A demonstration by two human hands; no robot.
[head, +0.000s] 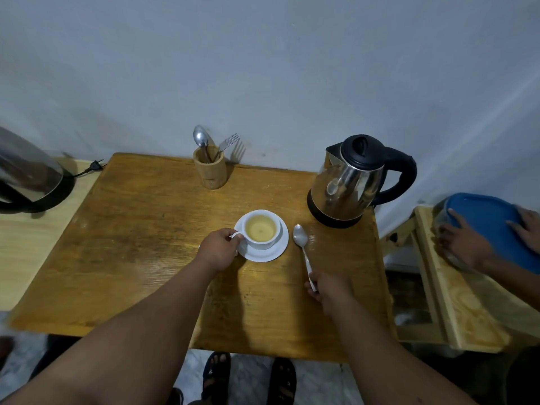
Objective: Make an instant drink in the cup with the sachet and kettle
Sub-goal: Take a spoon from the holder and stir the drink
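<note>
cup (261, 232): we see white, with pale yellow liquid inside
saucer (264, 252): white, plain
kettle (349, 182): we note shiny silver steel with a black lid, handle and base
spoon (302, 247): silver
table (146, 244): we find amber-brown wood, streaked grain, glossy patches
cutlery holder (210, 171): light tan wood
lid at far right (493, 226): bright blue
wall (263, 68): we read pale grey-blue, faintly smudged
side table, left (32, 247): pale cream wood

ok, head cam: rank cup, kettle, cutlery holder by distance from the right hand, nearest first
From right hand, holding the spoon:
1. Cup, up-left on its saucer, left hand at its handle.
2. Kettle, beyond, by the wall.
3. Cutlery holder, far left at the table's back edge.
</note>
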